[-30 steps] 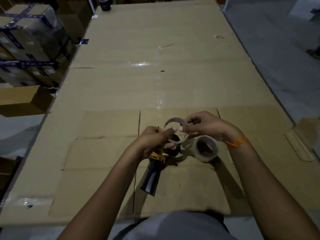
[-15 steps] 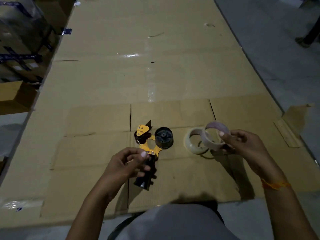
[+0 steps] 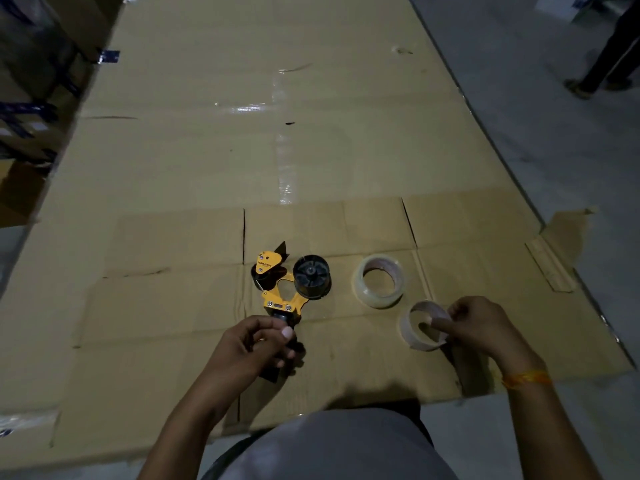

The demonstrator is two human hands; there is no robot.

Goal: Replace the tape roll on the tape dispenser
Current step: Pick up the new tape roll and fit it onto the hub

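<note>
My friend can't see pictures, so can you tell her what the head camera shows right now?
A person's left hand holds the black handle of a yellow tape dispenser lying on cardboard, its black hub bare. The right hand holds an empty tape core low over the cardboard. A full clear tape roll lies between core and dispenser.

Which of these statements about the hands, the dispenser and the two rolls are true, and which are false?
1. The tape dispenser's black hub carries no roll. True.
2. The right hand holds the empty core. True.
3. The full tape roll lies left of the dispenser. False: it lies to the right.
4. The left hand rests on the full roll. False: it is at the dispenser's handle.
</note>
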